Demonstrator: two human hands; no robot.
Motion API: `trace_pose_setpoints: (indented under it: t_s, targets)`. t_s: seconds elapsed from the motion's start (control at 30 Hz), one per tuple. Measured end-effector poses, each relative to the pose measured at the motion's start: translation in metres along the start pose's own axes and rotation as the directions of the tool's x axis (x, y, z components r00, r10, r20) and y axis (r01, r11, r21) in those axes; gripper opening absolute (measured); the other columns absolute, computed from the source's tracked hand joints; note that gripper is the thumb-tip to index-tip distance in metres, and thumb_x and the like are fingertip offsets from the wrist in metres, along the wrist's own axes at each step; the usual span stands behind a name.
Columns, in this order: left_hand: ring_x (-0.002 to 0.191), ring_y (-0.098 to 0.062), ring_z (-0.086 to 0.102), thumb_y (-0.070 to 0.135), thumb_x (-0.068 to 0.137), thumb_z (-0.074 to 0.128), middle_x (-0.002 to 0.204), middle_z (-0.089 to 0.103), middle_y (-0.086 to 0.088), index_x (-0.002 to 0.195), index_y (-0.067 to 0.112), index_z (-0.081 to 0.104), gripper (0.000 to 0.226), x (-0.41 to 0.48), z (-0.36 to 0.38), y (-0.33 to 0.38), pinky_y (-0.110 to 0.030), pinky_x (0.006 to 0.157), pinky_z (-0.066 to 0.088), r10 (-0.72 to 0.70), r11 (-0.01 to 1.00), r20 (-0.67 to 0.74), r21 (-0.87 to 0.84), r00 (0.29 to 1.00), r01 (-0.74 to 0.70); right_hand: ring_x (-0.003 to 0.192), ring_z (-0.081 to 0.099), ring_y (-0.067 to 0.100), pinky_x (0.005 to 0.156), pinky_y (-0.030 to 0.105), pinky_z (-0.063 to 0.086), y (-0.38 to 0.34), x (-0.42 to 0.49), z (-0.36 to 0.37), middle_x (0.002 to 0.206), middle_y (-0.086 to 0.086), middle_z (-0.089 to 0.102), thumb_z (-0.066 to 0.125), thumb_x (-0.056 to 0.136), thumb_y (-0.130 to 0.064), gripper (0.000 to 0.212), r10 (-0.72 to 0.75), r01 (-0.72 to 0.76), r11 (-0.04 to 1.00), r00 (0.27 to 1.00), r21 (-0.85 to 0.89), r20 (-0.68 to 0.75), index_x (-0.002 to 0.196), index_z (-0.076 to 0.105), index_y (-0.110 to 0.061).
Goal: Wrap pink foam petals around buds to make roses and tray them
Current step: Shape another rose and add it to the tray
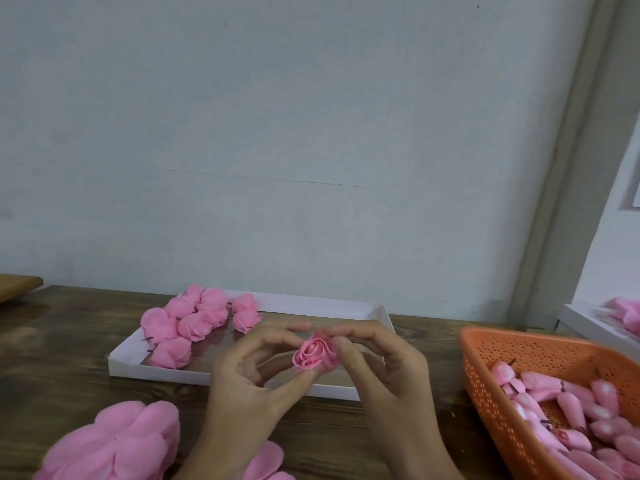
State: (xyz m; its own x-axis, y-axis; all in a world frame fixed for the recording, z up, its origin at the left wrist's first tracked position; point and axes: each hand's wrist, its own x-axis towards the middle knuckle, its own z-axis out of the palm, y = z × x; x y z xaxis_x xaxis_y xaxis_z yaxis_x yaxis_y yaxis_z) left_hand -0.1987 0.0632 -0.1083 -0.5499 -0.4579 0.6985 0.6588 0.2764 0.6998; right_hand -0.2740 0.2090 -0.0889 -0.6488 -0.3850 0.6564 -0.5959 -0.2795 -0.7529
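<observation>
A pink foam rose [314,353] with wrapped petals is held up above the white tray [346,308]. My left hand [249,382] pinches its left and lower side with thumb and fingers. My right hand [381,362] grips its right side, thumb against the petals. Several finished roses [194,320] lie in the tray's left end. A stack of loose pink petals [114,441] sits at the near left. Pink buds on short stems [571,410] fill an orange basket [491,368] on the right.
The dark wooden table [69,341] stands against a pale wall. A second white tray [585,323] with pink pieces sits at the far right edge. A wooden board corner [17,285] shows at the far left.
</observation>
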Motion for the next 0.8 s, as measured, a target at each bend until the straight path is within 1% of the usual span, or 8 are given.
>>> trace_pose_setpoints:
  t_s: [0.1,0.13,0.23,0.33,0.53,0.63,0.73,0.8]
  targets:
    - [0.102,-0.030,0.077,0.023,0.068,0.093,0.113,0.077,-0.011,0.092,0.018,0.079,0.028,0.0010,-0.0018,-0.0013,-0.030,0.081,0.063,0.004,1.000,0.006,-0.006,1.000,-0.004,0.102,0.076,0.012,0.085,0.028,0.063,-0.0023,0.0013,0.0006,0.104,-0.012,0.080,0.069,0.094,-0.016,0.025,0.013,-0.013,1.000,0.999,0.017,0.052,0.105,0.079,-0.036]
    - [0.102,-0.030,0.077,0.024,0.068,0.093,0.113,0.077,-0.010,0.092,0.019,0.079,0.028,0.0015,-0.0023,-0.0010,-0.030,0.081,0.063,0.003,1.000,0.005,-0.007,1.000,-0.003,0.105,0.076,0.012,0.087,0.031,0.063,-0.0023,0.0017,0.0004,0.106,-0.012,0.080,0.069,0.095,-0.017,0.025,0.020,-0.021,0.999,0.998,0.025,0.064,0.109,0.078,-0.036]
    - [0.103,-0.029,0.077,0.029,0.068,0.094,0.112,0.078,-0.010,0.092,0.020,0.079,0.030,0.0024,-0.0023,0.0005,-0.028,0.081,0.062,-0.001,1.000,0.007,-0.012,1.000,0.001,0.110,0.074,0.015,0.091,0.033,0.062,0.0001,0.0017,-0.0010,0.111,-0.010,0.079,0.070,0.097,-0.003,0.031,0.007,-0.008,1.000,0.998,0.020,0.068,0.115,0.073,-0.028]
    - [0.100,-0.029,0.077,0.027,0.066,0.095,0.107,0.079,-0.011,0.091,0.019,0.078,0.031,0.0021,-0.0009,0.0002,-0.027,0.080,0.062,-0.005,1.000,-0.003,-0.024,1.000,0.005,0.107,0.075,0.017,0.089,0.032,0.063,0.0014,0.0019,-0.0021,0.107,-0.007,0.079,0.071,0.095,0.003,0.028,0.002,-0.003,1.000,0.999,0.026,0.045,0.109,0.072,-0.021]
    - [0.101,-0.030,0.077,0.017,0.064,0.094,0.107,0.080,-0.011,0.089,0.017,0.078,0.030,0.0011,-0.0029,0.0011,-0.029,0.082,0.063,-0.029,0.999,0.016,-0.023,0.999,0.029,0.094,0.077,0.017,0.083,0.027,0.062,0.0000,0.0050,-0.0067,0.096,-0.002,0.080,0.074,0.092,0.002,0.017,0.039,-0.040,0.999,0.998,0.012,0.054,0.095,0.078,-0.014]
    - [0.102,-0.030,0.077,0.008,0.065,0.095,0.108,0.080,-0.010,0.090,0.018,0.078,0.032,0.0008,-0.0036,0.0003,-0.029,0.082,0.063,-0.044,0.999,0.041,0.001,0.998,0.044,0.092,0.077,0.016,0.080,0.024,0.062,0.0015,0.0037,-0.0061,0.094,-0.003,0.081,0.074,0.090,0.005,0.022,0.027,-0.026,0.999,0.999,-0.021,0.045,0.093,0.081,-0.015]
    - [0.098,-0.028,0.078,0.019,0.063,0.094,0.107,0.080,-0.009,0.090,0.019,0.077,0.032,0.0002,-0.0021,0.0009,-0.027,0.080,0.062,-0.064,0.998,0.024,-0.004,0.998,0.065,0.094,0.076,0.016,0.080,0.027,0.063,0.0012,0.0030,-0.0049,0.096,-0.004,0.081,0.074,0.090,0.006,0.024,0.024,-0.022,0.999,0.999,-0.026,0.046,0.092,0.083,-0.016]
    - [0.094,-0.027,0.079,0.024,0.062,0.092,0.102,0.080,-0.011,0.090,0.018,0.076,0.032,0.0000,-0.0020,-0.0001,-0.025,0.077,0.062,-0.097,0.995,-0.020,-0.037,0.995,0.096,0.098,0.076,0.017,0.084,0.028,0.062,-0.0005,0.0060,-0.0054,0.100,-0.002,0.081,0.072,0.094,0.000,0.023,0.055,-0.056,0.998,0.995,0.016,0.080,0.099,0.082,-0.020]
